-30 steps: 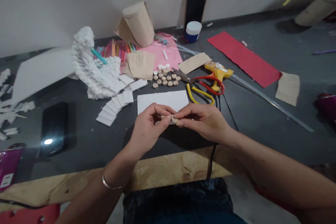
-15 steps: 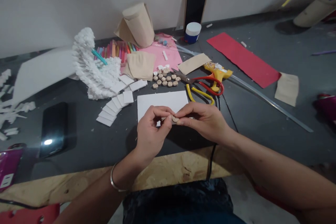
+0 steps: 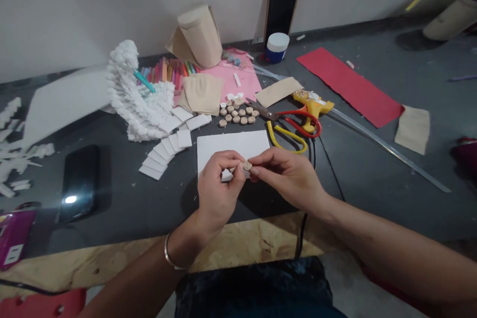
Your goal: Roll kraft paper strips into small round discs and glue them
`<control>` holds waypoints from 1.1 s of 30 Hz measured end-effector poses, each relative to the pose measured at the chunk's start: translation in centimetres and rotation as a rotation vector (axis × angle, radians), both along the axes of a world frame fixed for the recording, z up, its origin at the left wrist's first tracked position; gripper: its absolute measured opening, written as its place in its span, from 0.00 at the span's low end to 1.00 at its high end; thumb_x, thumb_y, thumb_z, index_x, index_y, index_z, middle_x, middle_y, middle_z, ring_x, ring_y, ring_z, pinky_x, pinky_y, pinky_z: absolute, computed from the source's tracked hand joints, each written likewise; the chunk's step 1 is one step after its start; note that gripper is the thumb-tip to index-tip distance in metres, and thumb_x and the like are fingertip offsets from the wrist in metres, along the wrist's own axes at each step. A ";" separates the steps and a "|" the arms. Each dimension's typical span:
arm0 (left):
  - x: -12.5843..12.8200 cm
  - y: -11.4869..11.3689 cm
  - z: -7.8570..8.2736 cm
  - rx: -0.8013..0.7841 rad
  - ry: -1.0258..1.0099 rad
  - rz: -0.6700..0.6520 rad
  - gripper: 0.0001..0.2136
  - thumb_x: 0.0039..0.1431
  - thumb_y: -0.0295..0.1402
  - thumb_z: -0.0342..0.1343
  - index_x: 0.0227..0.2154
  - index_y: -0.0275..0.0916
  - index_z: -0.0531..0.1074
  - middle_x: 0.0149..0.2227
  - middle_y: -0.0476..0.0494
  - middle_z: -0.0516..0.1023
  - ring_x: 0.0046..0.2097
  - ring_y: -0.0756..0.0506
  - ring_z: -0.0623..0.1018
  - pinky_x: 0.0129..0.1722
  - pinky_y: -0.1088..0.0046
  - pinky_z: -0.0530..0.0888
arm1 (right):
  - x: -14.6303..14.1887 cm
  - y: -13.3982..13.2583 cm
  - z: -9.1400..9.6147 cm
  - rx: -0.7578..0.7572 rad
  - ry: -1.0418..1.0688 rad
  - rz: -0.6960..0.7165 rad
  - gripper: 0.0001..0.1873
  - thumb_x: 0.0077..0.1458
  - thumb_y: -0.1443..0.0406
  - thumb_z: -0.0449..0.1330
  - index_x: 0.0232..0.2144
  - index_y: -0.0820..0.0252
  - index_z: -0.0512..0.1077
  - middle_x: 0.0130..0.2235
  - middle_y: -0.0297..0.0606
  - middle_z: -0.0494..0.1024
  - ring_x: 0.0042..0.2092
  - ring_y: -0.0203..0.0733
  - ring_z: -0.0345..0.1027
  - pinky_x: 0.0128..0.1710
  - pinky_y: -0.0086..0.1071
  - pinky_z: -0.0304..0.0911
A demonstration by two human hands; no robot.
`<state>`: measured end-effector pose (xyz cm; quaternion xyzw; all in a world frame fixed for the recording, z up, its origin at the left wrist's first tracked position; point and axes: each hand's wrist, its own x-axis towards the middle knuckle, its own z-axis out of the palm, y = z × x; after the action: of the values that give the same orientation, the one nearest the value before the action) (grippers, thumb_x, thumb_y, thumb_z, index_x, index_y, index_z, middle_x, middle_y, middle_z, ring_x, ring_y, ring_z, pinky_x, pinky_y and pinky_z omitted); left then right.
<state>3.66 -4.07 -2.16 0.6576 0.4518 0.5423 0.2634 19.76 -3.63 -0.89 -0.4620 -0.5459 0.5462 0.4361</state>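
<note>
Between the fingertips of both hands is a small beige rolled paper coil (image 3: 247, 165), its round face turned up. My left hand (image 3: 219, 184) pinches it from the left with thumb and forefinger. From the other side, my right hand (image 3: 288, 174) grips its edge, also between thumb and forefinger. Under and behind the fingers lies a white rectangular board (image 3: 233, 141), partly covered by them. Several similar beige coils (image 3: 238, 113) sit in a cluster just beyond the board. Scissors (image 3: 286, 118) with red handles lie to the right of the cluster.
A yellow glue gun (image 3: 313, 107) lies by the scissors, with a long clear stick (image 3: 387, 146) to its right. White squares (image 3: 160, 156) fan out left of the board. A fluffy white model (image 3: 130, 94), a brown paper roll (image 3: 201, 35) and a dark phone (image 3: 79, 181) surround the work area.
The coil has turned slightly in my fingertips, so its round face shows more. Both hands stay close together over the board. The whole view has shifted a little.
</note>
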 end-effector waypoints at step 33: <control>-0.8 0.1 0.9 -0.072 0.074 -0.106 0.02 0.60 0.29 0.57 0.32 0.41 0.71 0.35 0.46 0.79 0.38 0.49 0.78 0.35 0.73 0.75 | 1.1 0.7 0.5 0.034 -0.014 0.118 0.13 0.52 0.57 0.67 0.32 0.60 0.72 0.26 0.35 0.78 0.29 0.36 0.74 0.30 0.30 0.71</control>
<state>2.82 -4.00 -1.26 0.6903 0.4448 0.4865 0.2983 20.90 -2.97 -0.36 -0.4253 -0.5844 0.5585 0.4070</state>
